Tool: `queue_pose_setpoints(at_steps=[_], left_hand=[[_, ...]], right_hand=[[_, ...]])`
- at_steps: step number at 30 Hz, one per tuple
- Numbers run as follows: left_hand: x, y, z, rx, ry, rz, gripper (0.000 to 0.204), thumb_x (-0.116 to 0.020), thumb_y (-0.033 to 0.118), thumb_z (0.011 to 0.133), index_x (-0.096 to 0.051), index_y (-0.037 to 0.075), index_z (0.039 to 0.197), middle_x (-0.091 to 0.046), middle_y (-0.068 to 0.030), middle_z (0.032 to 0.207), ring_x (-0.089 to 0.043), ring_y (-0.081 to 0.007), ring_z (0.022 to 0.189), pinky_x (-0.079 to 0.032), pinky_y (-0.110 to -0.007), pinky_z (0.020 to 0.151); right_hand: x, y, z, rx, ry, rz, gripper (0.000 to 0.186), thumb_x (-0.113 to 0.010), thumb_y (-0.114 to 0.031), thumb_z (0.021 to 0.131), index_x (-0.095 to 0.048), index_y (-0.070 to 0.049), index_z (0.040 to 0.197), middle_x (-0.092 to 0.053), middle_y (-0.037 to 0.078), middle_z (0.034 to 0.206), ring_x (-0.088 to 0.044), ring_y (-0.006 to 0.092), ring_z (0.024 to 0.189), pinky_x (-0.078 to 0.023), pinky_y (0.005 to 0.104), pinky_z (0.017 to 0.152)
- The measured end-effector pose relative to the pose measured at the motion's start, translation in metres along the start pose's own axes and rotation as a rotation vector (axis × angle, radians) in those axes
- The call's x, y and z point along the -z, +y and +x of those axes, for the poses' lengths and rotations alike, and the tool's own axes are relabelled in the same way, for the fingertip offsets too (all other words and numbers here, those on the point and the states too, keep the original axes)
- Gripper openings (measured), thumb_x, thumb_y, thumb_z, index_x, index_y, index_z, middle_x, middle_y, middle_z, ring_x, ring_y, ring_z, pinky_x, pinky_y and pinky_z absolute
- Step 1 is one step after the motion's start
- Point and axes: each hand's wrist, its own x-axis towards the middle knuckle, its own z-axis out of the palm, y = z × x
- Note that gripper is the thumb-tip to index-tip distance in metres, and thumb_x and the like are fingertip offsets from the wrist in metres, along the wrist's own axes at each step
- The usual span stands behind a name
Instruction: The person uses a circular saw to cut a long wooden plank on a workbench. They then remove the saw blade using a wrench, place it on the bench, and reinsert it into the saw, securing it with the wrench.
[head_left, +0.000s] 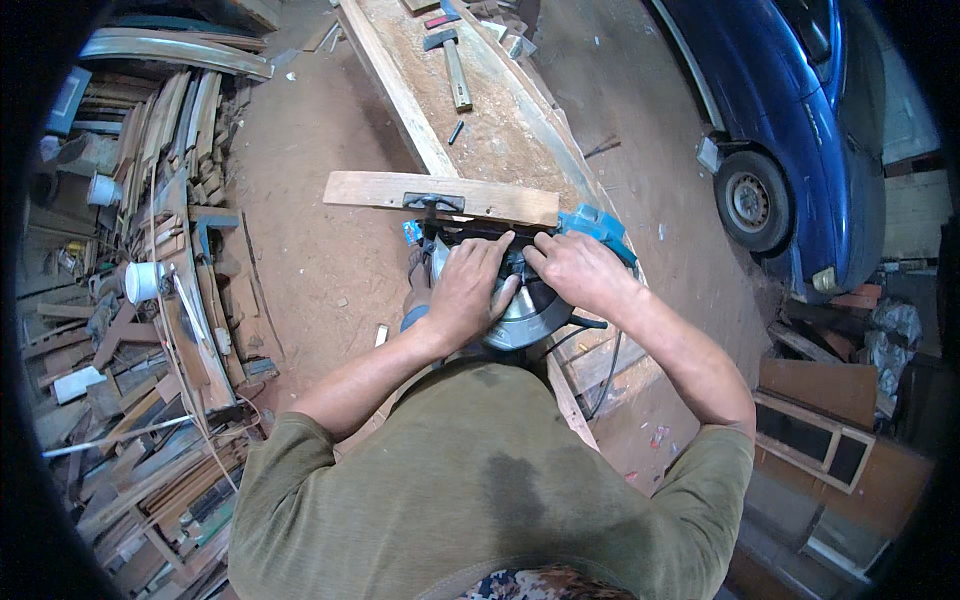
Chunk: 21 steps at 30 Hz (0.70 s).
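A blue circular saw [600, 226] with a round metal blade guard [528, 315] lies on a long wooden bench [490, 130] covered in sawdust. My left hand [466, 288] rests flat on top of the saw body and guard, fingers spread. My right hand [576, 270] presses on the saw beside it, fingers pointing left toward the left hand. A short wooden board [440, 194] lies across the bench just beyond the saw, with a black clamp-like part at its near edge. The saw's black cord [600, 375] hangs down the bench side.
A hammer [452, 62] and a small dark tool [455, 132] lie farther along the bench. Stacked scrap wood and white tubs [145, 281] fill the left. A blue car [800, 120] stands at the right, with wooden frames [815, 430] below it. The floor is red dirt.
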Motion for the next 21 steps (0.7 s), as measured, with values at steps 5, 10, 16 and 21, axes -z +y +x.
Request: queue_pose_setpoints(at_steps=[5,10,16,21], left_hand=[[-0.003,-0.010,-0.002,0.036,0.023,-0.093,0.059,-0.077,0.021,0.084,-0.055,0.004,0.136,-0.069,-0.0158,0.114,-0.062,-0.0339,0.108,-0.047,-0.044,0.096],[0.000,-0.008,-0.006,0.057,0.028,-0.111,0.054,-0.077,0.022,0.084,-0.057,0.005,0.131,-0.070,-0.0151,0.110,-0.062,-0.0335,0.109,-0.048,-0.044,0.097],[-0.007,-0.016,-0.009,0.053,0.048,-0.176,0.044,-0.076,0.022,0.084,-0.064,0.004,0.122,-0.070,-0.0168,0.109,-0.064,-0.0346,0.107,-0.050,-0.045,0.096],[-0.012,-0.027,-0.016,-0.046,0.117,-0.170,0.036,-0.076,0.020,0.084,-0.070,0.003,0.115,-0.070,-0.0180,0.109,-0.064,-0.0356,0.107,-0.050,-0.045,0.097]], right_hand=[[-0.002,-0.008,0.003,-0.031,0.095,-0.084,0.014,-0.062,-0.012,0.084,-0.067,-0.005,0.095,-0.065,0.011,0.098,-0.068,0.0269,0.094,-0.056,0.0389,0.079],[0.000,-0.011,-0.001,-0.092,0.140,-0.067,0.017,-0.063,-0.012,0.082,-0.068,-0.006,0.098,-0.066,0.010,0.098,-0.066,0.0278,0.102,-0.056,0.0402,0.083],[0.010,-0.001,-0.009,-0.249,0.311,0.042,0.017,-0.064,-0.008,0.083,-0.069,-0.004,0.099,-0.069,0.014,0.099,-0.066,0.0306,0.102,-0.056,0.0432,0.082],[0.036,-0.010,-0.013,-0.551,0.588,0.706,0.020,-0.068,-0.015,0.096,-0.071,0.000,0.109,-0.071,0.012,0.081,-0.068,0.0172,0.071,-0.052,0.0345,0.067]])
